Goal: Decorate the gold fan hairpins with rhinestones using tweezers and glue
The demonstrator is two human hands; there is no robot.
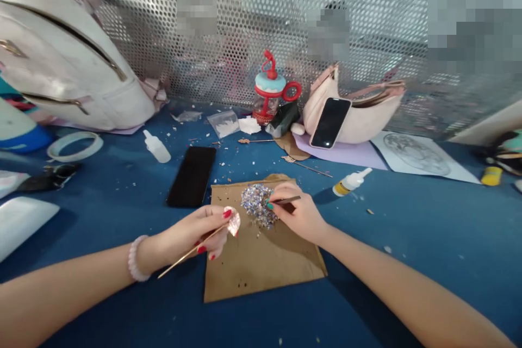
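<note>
1. In the head view, the left hand (191,234) grips one thin stick (179,259) with one shiny piece (234,221) at its end, near one cardboard's (265,261) left edge.
2. The right hand (300,213) pinches one thin dark tool (289,199) at one pile of tiny bits (256,200) and hides some cardboard.
3. Around are two phones (191,176), two little white bottles (157,147), one backpack (77,65), one small bag (369,119), one red and blue cup (269,82).

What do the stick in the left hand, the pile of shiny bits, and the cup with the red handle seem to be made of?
Stick: probably wood, perhaps metal; thin, straight and pale golden.
Shiny bits: plastic or glass, I cannot tell which; glossy, with many small bright glints.
Cup: most likely plastic, smooth; bright red and light blue parts, see-through body.
</note>
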